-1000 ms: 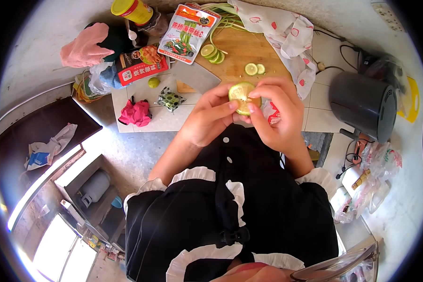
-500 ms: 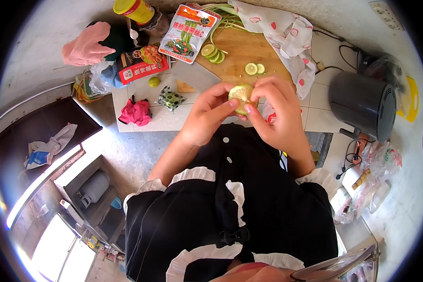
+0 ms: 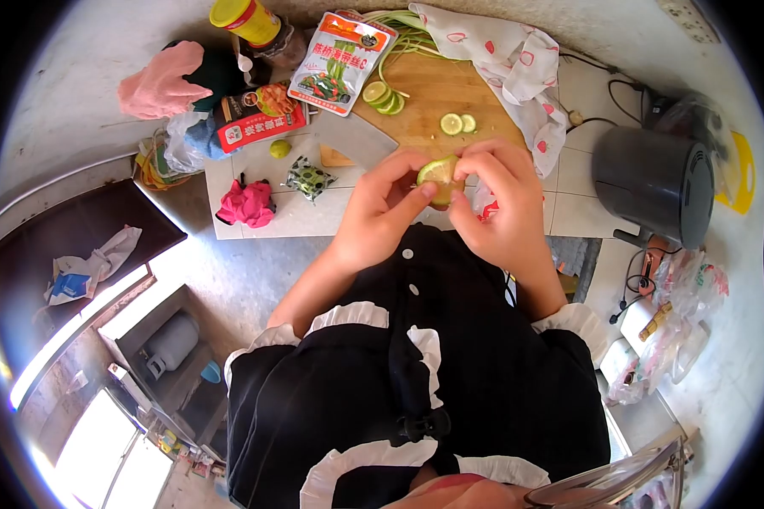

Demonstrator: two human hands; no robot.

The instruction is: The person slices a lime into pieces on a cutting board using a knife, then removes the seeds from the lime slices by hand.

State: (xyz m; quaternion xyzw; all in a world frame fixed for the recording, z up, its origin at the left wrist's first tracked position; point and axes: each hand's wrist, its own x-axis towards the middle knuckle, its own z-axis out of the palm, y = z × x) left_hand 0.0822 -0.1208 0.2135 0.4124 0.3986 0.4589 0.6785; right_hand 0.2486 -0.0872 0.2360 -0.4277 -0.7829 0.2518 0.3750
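Observation:
In front of my chest, a cut lime piece (image 3: 437, 174) is pinched between thumb and fingers of my left hand (image 3: 372, 212), its pale flesh showing. My right hand (image 3: 508, 204) grips the other side of the piece, thumb and fingertips pressed in at its edge. Behind the hands lies the wooden cutting board (image 3: 433, 89). A small stack of lime slices (image 3: 385, 97) is on its left part, and two loose slices (image 3: 452, 125) are nearer my right hand. The knife's wide blade (image 3: 352, 138) rests at the board's left edge, partly behind my left hand.
Left on the tiled counter are a whole lime (image 3: 280, 149), a green-patterned packet (image 3: 309, 178), a pink cloth bundle (image 3: 246, 204) and a red food packet (image 3: 263, 123). A seaweed packet (image 3: 339, 64) and strawberry-print cloth (image 3: 518, 64) overlap the board. A dark kettle-like appliance (image 3: 649, 182) stands right.
The lime piece has turned slightly between my fingers, showing its cut face differently. Both hands stay in nearly the same place, and the view has shifted a little.

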